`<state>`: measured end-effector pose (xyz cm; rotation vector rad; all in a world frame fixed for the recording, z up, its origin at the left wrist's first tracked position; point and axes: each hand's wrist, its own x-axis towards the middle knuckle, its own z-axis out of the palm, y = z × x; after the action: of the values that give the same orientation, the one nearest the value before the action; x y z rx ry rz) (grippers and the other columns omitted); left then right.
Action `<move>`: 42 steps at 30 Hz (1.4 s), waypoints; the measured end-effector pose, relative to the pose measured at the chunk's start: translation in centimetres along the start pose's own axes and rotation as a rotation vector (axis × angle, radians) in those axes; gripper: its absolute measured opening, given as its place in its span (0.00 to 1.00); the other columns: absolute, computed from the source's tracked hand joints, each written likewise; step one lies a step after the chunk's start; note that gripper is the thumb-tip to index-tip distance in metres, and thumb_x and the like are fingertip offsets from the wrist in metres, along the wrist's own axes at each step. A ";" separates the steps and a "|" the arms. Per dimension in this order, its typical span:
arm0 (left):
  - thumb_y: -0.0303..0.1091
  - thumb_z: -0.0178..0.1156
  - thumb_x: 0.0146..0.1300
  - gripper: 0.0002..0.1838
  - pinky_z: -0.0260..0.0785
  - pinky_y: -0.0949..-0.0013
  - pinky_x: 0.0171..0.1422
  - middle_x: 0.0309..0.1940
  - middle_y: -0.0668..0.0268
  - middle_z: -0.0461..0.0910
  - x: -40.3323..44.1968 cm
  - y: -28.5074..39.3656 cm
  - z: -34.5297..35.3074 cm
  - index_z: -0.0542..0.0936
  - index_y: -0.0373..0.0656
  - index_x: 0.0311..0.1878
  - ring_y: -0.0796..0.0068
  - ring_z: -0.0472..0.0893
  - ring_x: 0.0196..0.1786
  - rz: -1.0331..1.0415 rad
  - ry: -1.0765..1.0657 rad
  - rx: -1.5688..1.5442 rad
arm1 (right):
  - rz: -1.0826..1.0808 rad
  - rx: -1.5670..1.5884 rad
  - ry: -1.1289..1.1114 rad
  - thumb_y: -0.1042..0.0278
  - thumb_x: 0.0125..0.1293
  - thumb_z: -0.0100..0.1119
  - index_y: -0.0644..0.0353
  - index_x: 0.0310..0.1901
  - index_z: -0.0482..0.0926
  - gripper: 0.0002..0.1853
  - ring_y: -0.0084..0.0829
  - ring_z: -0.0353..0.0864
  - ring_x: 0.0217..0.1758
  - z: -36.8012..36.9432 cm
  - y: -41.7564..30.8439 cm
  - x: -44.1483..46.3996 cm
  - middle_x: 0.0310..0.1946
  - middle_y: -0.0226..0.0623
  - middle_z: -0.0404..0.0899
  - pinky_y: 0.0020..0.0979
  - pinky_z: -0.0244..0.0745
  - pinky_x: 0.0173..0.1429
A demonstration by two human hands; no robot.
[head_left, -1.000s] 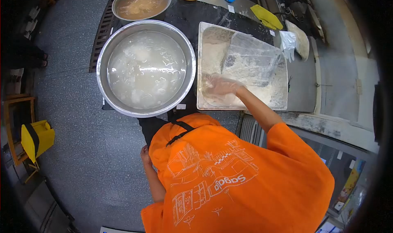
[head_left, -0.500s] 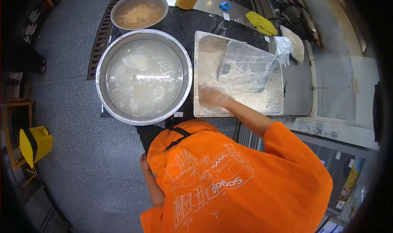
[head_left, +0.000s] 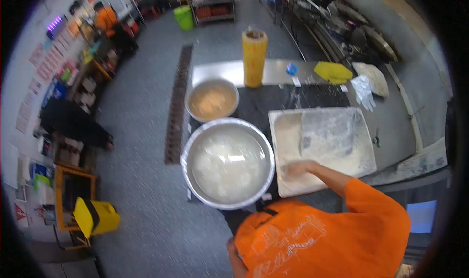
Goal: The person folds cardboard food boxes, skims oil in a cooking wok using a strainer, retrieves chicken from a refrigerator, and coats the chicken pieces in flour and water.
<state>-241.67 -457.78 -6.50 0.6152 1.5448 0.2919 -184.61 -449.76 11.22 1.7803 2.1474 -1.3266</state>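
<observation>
My right hand, smeared by motion, is at the near left corner of a white rectangular tray holding pale flour. Its fingers are too blurred to read. A flour-dusted, see-through plastic scoop or sheet lies in the far part of the tray. Left of the tray stands a large metal basin of cloudy water with whitish lumps under the surface. My left hand hangs low beside my body, partly covered by the orange shirt, and its fingers cannot be made out.
Behind the basin sits a smaller metal bowl of brownish liquid. A tall yellow roll, a blue timer, a yellow cloth and a plastic glove are farther back. Two people are at the left.
The view has tilted up and shifted, so more of the room shows and the basin and tray appear lower right. My right hand remains in the tray; my left remains down.
</observation>
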 end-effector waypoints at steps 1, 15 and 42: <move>0.45 0.47 0.64 0.24 0.65 0.56 0.59 0.49 0.48 0.78 -0.5 0.1 -0.6 0.79 0.31 0.48 0.52 0.76 0.54 0.324 -0.085 0.317 | 0.006 0.154 -0.038 0.44 0.65 0.47 0.64 0.53 0.75 0.29 0.49 0.68 0.62 -3.6 -3.5 -2.2 0.61 0.53 0.67 0.43 0.57 0.68; 0.43 0.49 0.64 0.19 0.70 0.54 0.48 0.42 0.53 0.81 5.0 8.6 4.2 0.79 0.38 0.47 0.55 0.79 0.45 0.288 0.013 0.199 | 0.358 0.001 -0.021 0.43 0.61 0.47 0.66 0.50 0.76 0.31 0.51 0.75 0.55 -5.2 -11.2 -3.3 0.50 0.59 0.76 0.44 0.66 0.61; 0.35 0.50 0.64 0.16 0.72 0.62 0.46 0.38 0.57 0.81 -3.2 2.2 -0.2 0.79 0.30 0.44 0.66 0.79 0.41 0.236 -0.065 0.271 | 0.368 -0.076 0.140 0.52 0.51 0.61 0.70 0.53 0.72 0.32 0.52 0.79 0.49 -3.9 -9.2 -1.4 0.44 0.60 0.78 0.44 0.73 0.54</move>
<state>-241.52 -457.65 -2.65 1.0143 1.4613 0.2388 -189.92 -448.10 19.63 2.1573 1.7787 -1.0469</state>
